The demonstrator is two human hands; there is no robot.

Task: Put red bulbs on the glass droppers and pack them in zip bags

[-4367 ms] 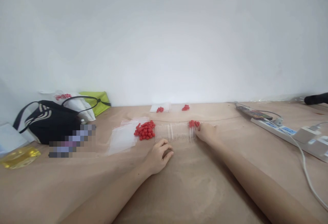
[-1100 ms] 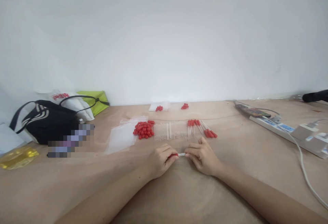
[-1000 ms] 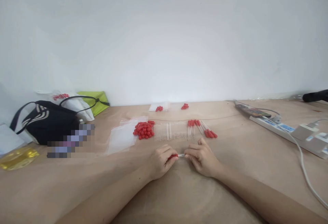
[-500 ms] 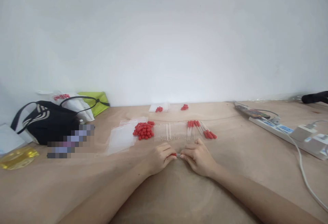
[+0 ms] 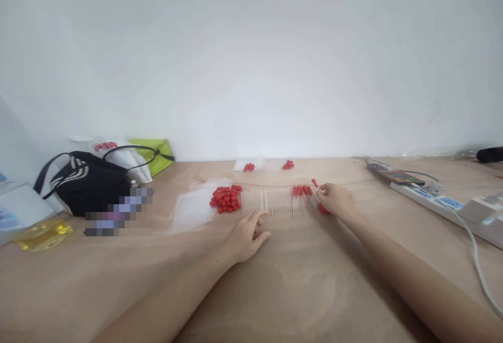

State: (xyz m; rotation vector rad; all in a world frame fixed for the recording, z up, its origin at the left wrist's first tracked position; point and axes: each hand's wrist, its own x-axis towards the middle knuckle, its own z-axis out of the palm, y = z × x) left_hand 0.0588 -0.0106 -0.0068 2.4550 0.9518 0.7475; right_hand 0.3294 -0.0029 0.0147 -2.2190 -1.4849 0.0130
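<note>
My right hand (image 5: pixel 334 200) pinches a dropper, whose red rubber bulb (image 5: pixel 314 182) sticks up past the fingertips. It hovers at the right end of a row, over finished droppers (image 5: pixel 302 190) with red bulbs on clear tubes. Some of those bulbs are partly hidden under the hand. My left hand (image 5: pixel 248 238) rests with thumb and fingers apart, holding nothing. Its fingertips are close to the lower ends of the bare clear tubes (image 5: pixel 269 201), which lie side by side. Left of the tubes is a heap of loose red rubber bulbs (image 5: pixel 226 199).
Clear plastic bags (image 5: pixel 194 207) lie left of the heap. Small groups of red bulbs (image 5: pixel 288 165) sit near the wall. A black bag (image 5: pixel 90 186) and a yellow packet (image 5: pixel 43 234) are at left; a phone (image 5: pixel 401 175) and a power strip (image 5: pixel 436 200) with cables at right.
My hands have separated. The right one has carried the dropper away to the right end of the row; the left has let go of the red bulb and opened.
</note>
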